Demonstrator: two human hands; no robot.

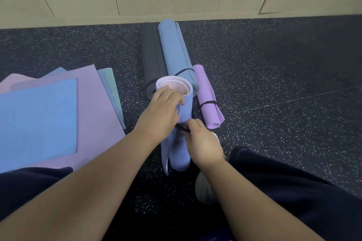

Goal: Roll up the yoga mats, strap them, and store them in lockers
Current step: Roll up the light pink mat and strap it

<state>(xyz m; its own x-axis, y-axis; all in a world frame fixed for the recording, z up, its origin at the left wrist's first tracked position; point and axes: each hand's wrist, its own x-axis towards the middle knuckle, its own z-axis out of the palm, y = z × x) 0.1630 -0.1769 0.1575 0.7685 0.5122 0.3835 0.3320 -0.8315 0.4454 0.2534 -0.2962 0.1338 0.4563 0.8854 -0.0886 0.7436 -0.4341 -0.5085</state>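
Head view: left hand [163,111] grips rolled blue mat [181,143]; right hand [201,143] pinches black strap [181,128] against it.

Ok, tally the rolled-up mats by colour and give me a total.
Blue: 2, one held upright in both hands, one lying strapped on the floor
Dark grey: 1
Purple: 1, strapped
Total: 4 rolled mats

The dark speckled floor [274,64] carries flat mats [58,113] at 9 o'clock and three rolled mats [172,51] at 12 o'clock.
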